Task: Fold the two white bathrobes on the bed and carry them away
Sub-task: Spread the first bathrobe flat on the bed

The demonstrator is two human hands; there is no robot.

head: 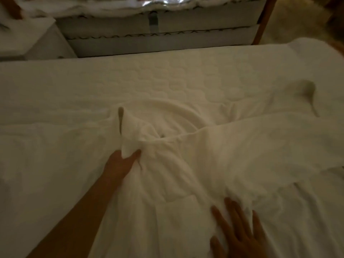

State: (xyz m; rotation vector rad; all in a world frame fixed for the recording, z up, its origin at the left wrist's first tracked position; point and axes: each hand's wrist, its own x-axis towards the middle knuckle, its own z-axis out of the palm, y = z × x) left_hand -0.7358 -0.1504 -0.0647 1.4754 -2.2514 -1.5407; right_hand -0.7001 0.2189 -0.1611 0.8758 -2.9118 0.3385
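- The fingers (136,152) of the left hand (119,164) were pinched closed around a raised fold of white cloth, the collar edge of a bathrobe (186,164), with the thumb on the left side of the fold and a fingertip showing on its right.
- The left forearm (80,211) ran bare from the near left corner up to that hand.
- The fingers (230,209) of the right hand (240,231) were spread wide and lay flat, pressing palm-down on the robe's near right part and holding nothing.
- Just left of the right hand a square patch pocket (178,203) showed on the robe's front.
- The bathrobe was spread open across the near half of the bed (167,79), its curved collar (188,112) lying beyond the left hand, toward the middle.
- A sleeve (260,123) stretched off to the right; near the far right a lifted fold of cloth (307,88) cast a dark hollow.
- More white fabric covered the bed on the left and right, but whether it belonged to a second robe could not be told in the dim light.
- The far half of the bed showed a bare quilted mattress cover.
- Beyond the bed stood another mattress base (158,30) with stitched edges, a white nightstand (33,38) at the far left, and a wooden post (264,21) at the far right.
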